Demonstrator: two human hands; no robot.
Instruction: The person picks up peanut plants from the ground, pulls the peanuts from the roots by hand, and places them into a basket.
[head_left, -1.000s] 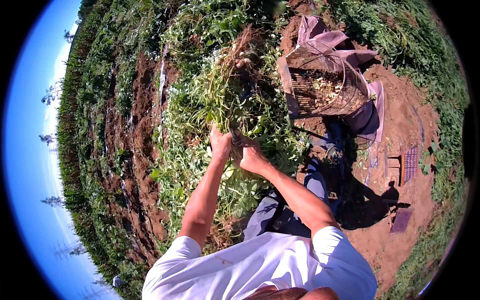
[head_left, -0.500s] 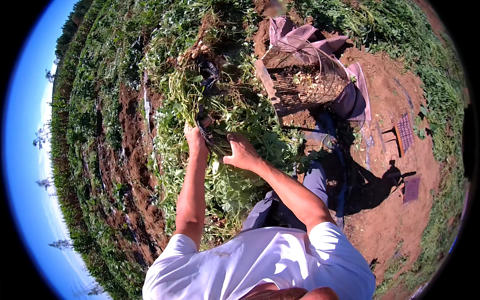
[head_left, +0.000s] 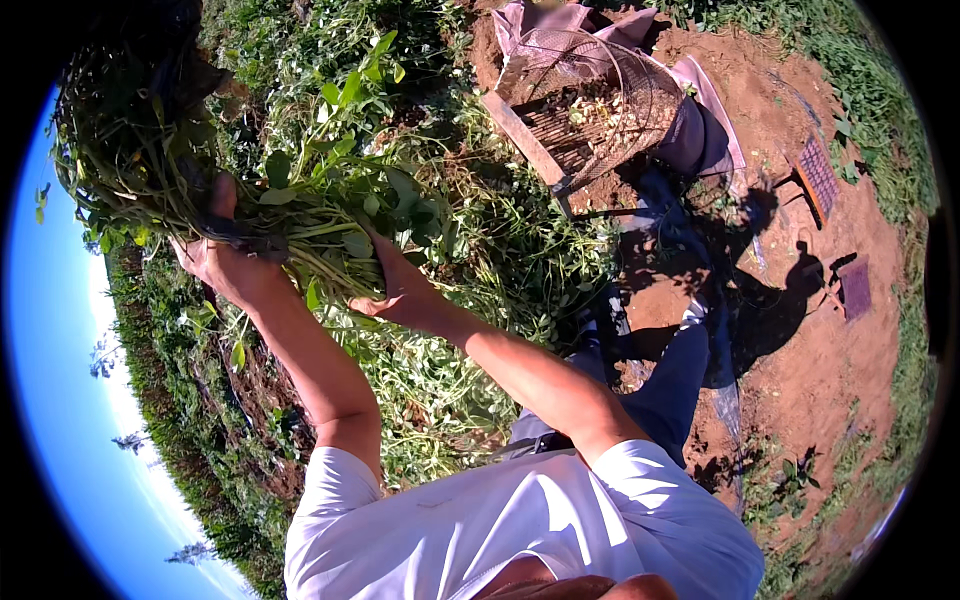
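Note:
A big bundle of pulled peanut plants (head_left: 325, 232) is held up at the upper left, its stems gathered across both hands. My left hand (head_left: 228, 270) is closed round the stems, beside a dark strip that looks like plastic film. Closer to the leafy end, my right hand (head_left: 408, 292) grips the same bundle, thumb on the near side. The far left end of the bundle is dark and tangled, so pods there cannot be made out.
At the upper right stands a frame with bars and curved wire mesh (head_left: 640, 100), peanuts inside, purple cloth (head_left: 708, 125) around it. Cut plants (head_left: 450, 385) cover the ground before me. A small stool with a purple-and-orange seat (head_left: 818, 180) stands on bare soil at right.
Both hands have lifted the bundle and swung it up to the left. The mesh frame now sits slightly further left and higher in view.

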